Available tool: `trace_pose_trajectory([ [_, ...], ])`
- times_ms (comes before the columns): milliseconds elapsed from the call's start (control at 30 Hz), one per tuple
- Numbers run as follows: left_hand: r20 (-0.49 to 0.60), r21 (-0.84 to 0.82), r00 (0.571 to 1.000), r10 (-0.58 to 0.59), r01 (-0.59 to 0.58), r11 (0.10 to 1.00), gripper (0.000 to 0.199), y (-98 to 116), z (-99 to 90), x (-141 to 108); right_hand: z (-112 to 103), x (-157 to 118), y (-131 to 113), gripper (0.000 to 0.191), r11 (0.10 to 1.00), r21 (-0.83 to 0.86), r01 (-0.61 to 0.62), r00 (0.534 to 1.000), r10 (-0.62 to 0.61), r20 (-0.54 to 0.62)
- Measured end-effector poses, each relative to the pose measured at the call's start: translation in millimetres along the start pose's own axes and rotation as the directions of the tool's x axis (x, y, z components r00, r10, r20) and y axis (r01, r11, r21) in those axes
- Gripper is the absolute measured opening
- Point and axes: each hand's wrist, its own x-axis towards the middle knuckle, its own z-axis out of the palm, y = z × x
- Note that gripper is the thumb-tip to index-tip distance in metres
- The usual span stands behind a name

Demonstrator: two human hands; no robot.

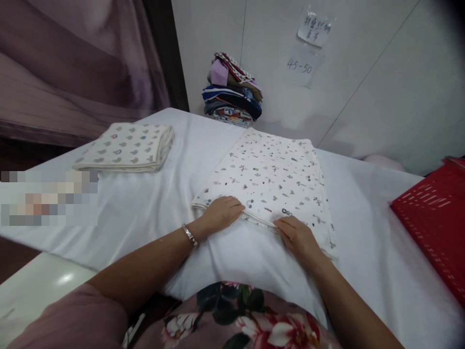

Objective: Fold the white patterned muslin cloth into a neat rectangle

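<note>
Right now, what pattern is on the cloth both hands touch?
The cloth has small, scattered, mostly grey-brown motifs on white; head view.

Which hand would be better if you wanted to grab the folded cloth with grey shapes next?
Probably the left hand: it is on the same side as the folded cloth and nearer to it. The right hand is farther away. Both hands are at the near edge of the larger cloth.
</note>
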Motion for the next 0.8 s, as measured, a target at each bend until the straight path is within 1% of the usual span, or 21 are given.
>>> trace_pose_trajectory([
  [67,-0.042,0.042,0.999,-0.02,0.022,0.999,0.023,-1,-0.6,3,0,2,1,0.029,0.999,-0.03,-0.026,0.993,0.023,-0.115],
  [100,-0.058,0.064,0.998,-0.022,0.025,0.998,0.023,-1,-0.4,4,1,2,1,0.029,0.998,-0.05,-0.038,0.988,0.03,-0.151],
  [133,-0.062,0.083,0.998,-0.016,0.021,0.996,0.023,-1,0.2,4,2,3,2,0.028,0.996,-0.07,-0.047,0.986,0.035,-0.163],
  [167,-0.052,0.098,0.999,-0.008,0.013,0.995,0.023,-1,1.1,4,4,4,2,0.028,0.995,-0.086,-0.048,0.988,0.034,-0.151],
  [300,0.03,0.128,0.999,0.024,-0.028,0.991,0.019,2,4.6,2,11,4,0,0.027,0.996,-0.086,-0.036,0.999,0.033,-0.031],
  [367,0.017,0.132,1.0,0.025,-0.027,0.991,0.019,3,4.4,2,12,4,-1,0.027,0.997,-0.068,-0.047,0.999,0.046,-0.011],
  [433,-0.032,0.14,0.999,0.008,-0.003,0.99,0.021,3,3.1,3,10,4,-2,0.027,0.996,-0.053,-0.077,0.996,0.074,-0.053],
  [500,-0.068,0.15,0.998,-0.017,0.027,0.988,0.022,2,1.5,5,8,6,-3,0.027,0.992,-0.036,-0.118,0.986,0.113,-0.118],
  [567,-0.068,0.135,0.997,-0.042,0.05,0.99,0.019,1,0.6,6,7,7,-2,0.027,0.988,-0.026,-0.151,0.977,0.145,-0.159],
  [700,-0.031,0.02,0.993,-0.114,0.115,0.993,0.019,-3,3.1,8,9,10,0,0.027,0.985,-0.055,-0.165,0.975,0.154,-0.159],
  [800,-0.044,-0.018,0.987,-0.151,0.151,0.988,0.021,-5,6.1,7,10,10,0,0.024,0.987,-0.053,-0.151,0.976,0.141,-0.164],
])
